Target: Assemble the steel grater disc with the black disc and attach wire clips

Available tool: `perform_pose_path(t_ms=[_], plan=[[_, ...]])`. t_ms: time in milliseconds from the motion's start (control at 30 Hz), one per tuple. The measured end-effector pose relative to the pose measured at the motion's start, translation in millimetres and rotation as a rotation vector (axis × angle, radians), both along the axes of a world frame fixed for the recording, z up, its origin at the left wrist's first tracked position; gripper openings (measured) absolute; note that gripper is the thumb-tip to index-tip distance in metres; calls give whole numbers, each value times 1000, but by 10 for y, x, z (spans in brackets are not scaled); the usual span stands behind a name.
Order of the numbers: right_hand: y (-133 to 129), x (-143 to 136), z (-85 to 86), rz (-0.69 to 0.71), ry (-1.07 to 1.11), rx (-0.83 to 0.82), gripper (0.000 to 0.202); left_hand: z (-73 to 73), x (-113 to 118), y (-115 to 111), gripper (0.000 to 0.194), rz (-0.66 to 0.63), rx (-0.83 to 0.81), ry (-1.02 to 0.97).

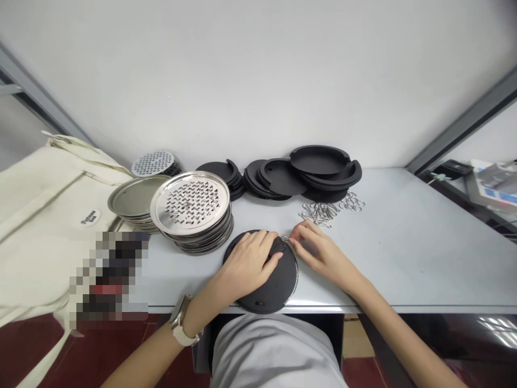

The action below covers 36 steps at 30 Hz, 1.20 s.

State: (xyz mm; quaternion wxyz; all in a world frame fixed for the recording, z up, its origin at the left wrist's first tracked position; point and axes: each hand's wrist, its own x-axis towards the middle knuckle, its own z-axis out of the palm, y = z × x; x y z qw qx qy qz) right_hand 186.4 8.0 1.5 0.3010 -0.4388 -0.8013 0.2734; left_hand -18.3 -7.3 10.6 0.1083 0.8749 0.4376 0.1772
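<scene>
In front of me a round black disc (pixel 278 288) lies flat at the table's front edge, a shiny metal rim showing along its right side. My left hand (pixel 252 261) rests over its upper left part and grips it, thumb and fingers around a dark raised piece near the top right. Just beyond the rim, my right hand (pixel 317 249) pinches a small metal wire clip (pixel 285 238) between thumb and forefinger. The clip meets the disc's edge; whether it is attached there I cannot tell. Behind my right hand lies a pile of wire clips (pixel 321 211).
To the left stand stacks of round metal grater plates (pixel 189 205) and plain metal discs (pixel 139 196). Black round trays (pixel 319 160) are piled along the wall. A cream bag (pixel 44 215) occupies the left side. Small metal rings (pixel 352 201) lie beside the clips.
</scene>
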Motion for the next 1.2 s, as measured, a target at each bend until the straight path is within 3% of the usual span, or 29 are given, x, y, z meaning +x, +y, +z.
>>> perform_pose_path(t_ms=[267,867,1200], plan=[[-19,0,28,-2,67,-99,17,-12,-1,5,24,3,-21,-16],[-14,-7,-3,26,56,-68,31,1,-3,1,23,2,-32,-48],[-7,-4,-8,-14,32,-162,32,-22,-2,4,24,8,-25,-34]])
